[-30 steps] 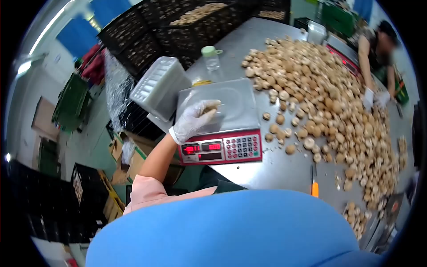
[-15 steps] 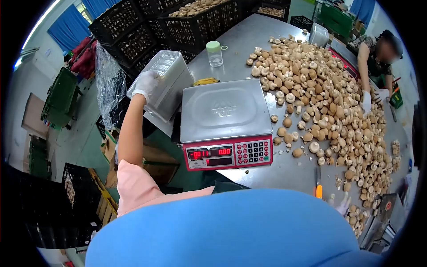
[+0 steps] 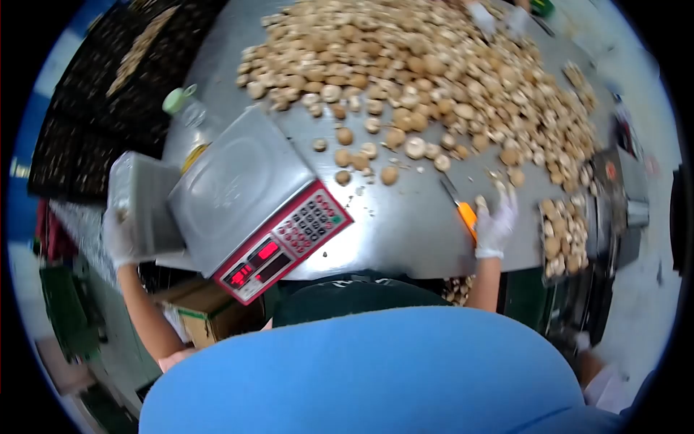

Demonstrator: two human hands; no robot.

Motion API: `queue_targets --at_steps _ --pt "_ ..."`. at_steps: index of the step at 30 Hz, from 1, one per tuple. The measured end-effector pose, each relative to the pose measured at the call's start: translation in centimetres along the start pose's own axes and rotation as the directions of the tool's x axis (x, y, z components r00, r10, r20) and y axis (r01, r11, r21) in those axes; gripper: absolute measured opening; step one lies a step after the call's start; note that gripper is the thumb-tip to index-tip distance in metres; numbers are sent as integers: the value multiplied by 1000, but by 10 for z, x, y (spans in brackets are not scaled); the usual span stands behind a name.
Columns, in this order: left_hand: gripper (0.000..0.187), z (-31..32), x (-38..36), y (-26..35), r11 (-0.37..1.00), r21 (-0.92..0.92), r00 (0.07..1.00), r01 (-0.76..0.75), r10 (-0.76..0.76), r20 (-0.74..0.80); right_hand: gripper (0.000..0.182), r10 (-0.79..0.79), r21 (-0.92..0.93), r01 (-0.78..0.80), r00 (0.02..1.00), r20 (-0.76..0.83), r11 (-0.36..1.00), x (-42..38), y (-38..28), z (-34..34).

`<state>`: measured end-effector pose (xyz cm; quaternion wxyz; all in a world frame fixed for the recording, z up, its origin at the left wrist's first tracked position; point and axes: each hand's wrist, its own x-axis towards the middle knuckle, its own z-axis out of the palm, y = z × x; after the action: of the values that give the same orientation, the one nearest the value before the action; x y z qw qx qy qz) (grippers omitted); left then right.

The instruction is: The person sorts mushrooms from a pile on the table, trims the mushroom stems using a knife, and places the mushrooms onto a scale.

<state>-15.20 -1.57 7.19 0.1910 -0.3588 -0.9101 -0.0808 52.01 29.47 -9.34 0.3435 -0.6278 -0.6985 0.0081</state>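
Note:
My left hand (image 3: 119, 237), in a white glove, is against the outer side of a stack of clear plastic trays (image 3: 157, 206) left of the scale. Blur and the trays hide how its fingers are set. My right hand (image 3: 497, 223), gloved too, is over the steel table with fingers spread and nothing in them. Just left of it lies a knife with an orange handle (image 3: 467, 217), blade pointing away. A red weighing scale (image 3: 242, 192) with a bare metal pan sits between my hands. Beyond it spreads a large heap of brown mushrooms (image 3: 405, 65).
A green-capped bottle (image 3: 189, 112) and something yellow (image 3: 195, 155) are behind the scale. Black crates (image 3: 87, 137) are stacked at left. A tray of mushrooms (image 3: 564, 235) lies at right beside a metal machine (image 3: 620, 192). Another person's gloved hands (image 3: 499, 22) work at the far side.
The view has swung right and down, so the scale appears turned and further left. My right hand now shows fully beside the knife. My left hand stays at the tray stack.

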Motion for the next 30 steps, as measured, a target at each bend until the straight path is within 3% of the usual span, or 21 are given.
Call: queue_targets --at_steps 1,2,3,5,6,8,9,11,15,17,18,19,21,23,24,27,28,29,30 --pt "21 5 13 -33 997 -61 999 52 -51 17 53 -40 -5 40 999 -32 999 0 -3 0" --pt "22 -8 7 -15 998 -52 977 -32 21 -211 53 -14 -26 12 999 -45 1000 0 -8 1" --pt "20 -29 1 23 996 -77 959 45 -64 -275 50 -62 13 63 997 -43 998 -1 -13 1" --pt "17 -34 -11 69 974 -140 922 -178 116 -368 45 -154 94 155 988 -19 983 -5 -20 9" --pt "17 -17 -22 82 909 -299 928 -291 192 -319 47 -158 136 150 986 55 979 -10 -24 15" --pt "18 5 -50 126 841 -266 881 -471 430 -199 48 -161 173 139 979 122 975 -15 -35 22" --pt "20 5 -64 157 820 -75 823 -567 562 -84 51 -165 148 140 971 172 979 -15 -42 24" --pt "21 12 -88 182 757 -29 751 -652 651 113 54 -156 120 132 963 219 984 -8 -58 24" --pt "32 12 -107 203 738 -176 747 -652 664 17 71 -226 207 175 939 260 963 33 -78 39" --pt "49 2 -109 215 756 -238 793 -609 584 -174 77 -273 209 227 934 228 951 53 -81 46" --pt "60 0 -108 212 731 -271 779 -626 603 -171 79 -250 219 193 928 277 956 64 -85 44" --pt "60 1 -109 214 736 -269 783 -621 598 -170 81 -230 230 158 917 327 960 73 -88 45" --pt "58 0 -114 216 745 -317 810 -587 551 -204 80 -311 281 231 907 286 932 70 -88 67" --pt "60 -3 -113 222 746 -326 812 -581 556 -175 75 -376 116 368 785 492 922 67 -99 78" --pt "61 -4 -112 227 743 -339 813 -577 561 -153 62 -378 71 389 813 443 919 66 -102 86" --pt "63 -9 -109 240 731 -350 804 -585 580 -132 52 -355 102 356 776 521 929 77 -98 93" --pt "63 -9 -106 241 711 -386 800 -588 581 -149 47 -312 202 243 818 482 949 79 -97 97" --pt "63 -9 -105 242 714 -382 802 -587 578 -151 47 -318 207 247 818 479 947 81 -95 100" --pt "62 -11 -103 243 712 -412 812 -569 567 -142 46 -336 338 219 877 343 915 86 -94 102"
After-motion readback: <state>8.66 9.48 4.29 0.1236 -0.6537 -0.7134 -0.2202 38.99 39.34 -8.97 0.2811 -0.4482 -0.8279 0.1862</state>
